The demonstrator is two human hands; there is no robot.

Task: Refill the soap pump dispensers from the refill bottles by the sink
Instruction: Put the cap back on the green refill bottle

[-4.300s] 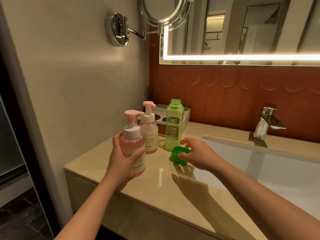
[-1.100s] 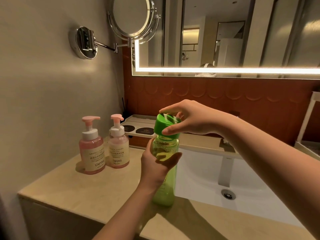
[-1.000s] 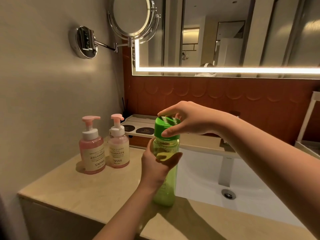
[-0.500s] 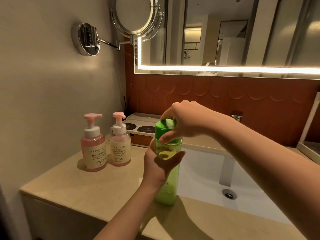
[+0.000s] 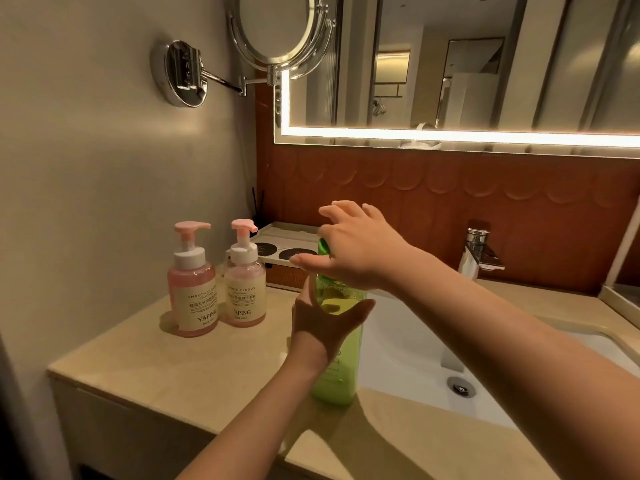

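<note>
Grip, left hand (image 5: 323, 329): we see it wrapped around the upper body of the green refill bottle (image 5: 337, 368), which stands upright on the desk (image 5: 180, 372) at the near left edge of the sink (image 5: 415, 358). Grip, right hand (image 5: 356, 247): fingers spread loosely over the bottle's top, palm covering most of the green cap (image 5: 323, 247); we cannot tell whether it presses the cap. Two pink pump dispensers, left one (image 5: 193, 289) and right one (image 5: 244, 282), stand side by side to the far left of the bottle, pumps fitted, near the wall. Tray (image 5: 280, 249) behind them against the tiled back wall. Faucet (image 5: 479, 252) at far right of the sink. Round swing mirror (image 5: 277, 29) above.
</note>
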